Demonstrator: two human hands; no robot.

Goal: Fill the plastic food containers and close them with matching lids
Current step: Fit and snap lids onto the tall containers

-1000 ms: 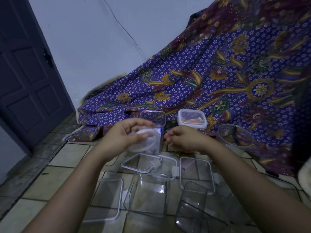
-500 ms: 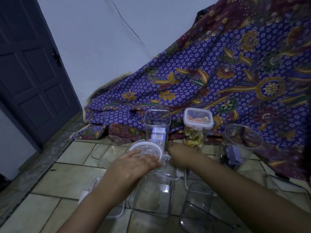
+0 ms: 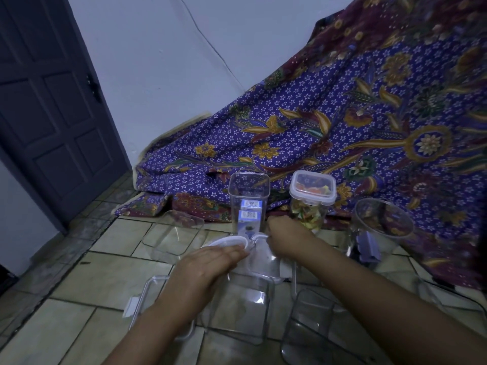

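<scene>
Lowered since a second ago, the left hand (image 3: pixel 208 267) lays straight fingers flat across the round white-rimmed lid (image 3: pixel 228 240), close over the glossy floor tiles (image 3: pixel 79 312). Just behind stands a tall, square, clear plastic container (image 3: pixel 249 196), lidless. The right hand (image 3: pixel 284 237) curls at its base, and what it grasps is hidden. Further right, a clip-lidded container (image 3: pixel 312 192) holds colourful pieces.

You can see two pale stickers (image 3: pixel 249 209), one above the other, on the tall clear container (image 3: pixel 249 189). Each shows barcode-like stripes, but the print is too blurred to read.
</scene>
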